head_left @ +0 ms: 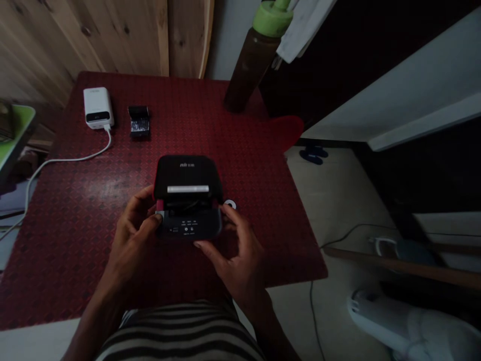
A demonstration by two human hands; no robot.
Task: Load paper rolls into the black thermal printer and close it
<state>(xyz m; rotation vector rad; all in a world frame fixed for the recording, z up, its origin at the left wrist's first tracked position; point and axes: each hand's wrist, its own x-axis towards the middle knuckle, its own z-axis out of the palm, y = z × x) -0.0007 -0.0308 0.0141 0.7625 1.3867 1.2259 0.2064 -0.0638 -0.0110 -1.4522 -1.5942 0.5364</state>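
Observation:
Between my two hands is a small black label printer [189, 175] with red sides, its lid tilted up and back. A white strip runs along the lid's lower edge, and small icons mark the front panel. My left hand [133, 225] grips the left side, thumb on the front corner. My right hand [240, 250] holds the right side, with fingers at the corner and thumb at the front edge. Just beyond the right fingertips lies a small white ring-shaped thing [230, 204], partly hidden. The inside of the printer is too dark to make out.
On the red patterned table [263, 215] lie a white power bank [96, 106] with a cable plugged in and a small black item with a shiny strip [139, 123]. A tall brown bottle [248, 65] with a green lid stands at the back right, near a red rounded piece [289, 131].

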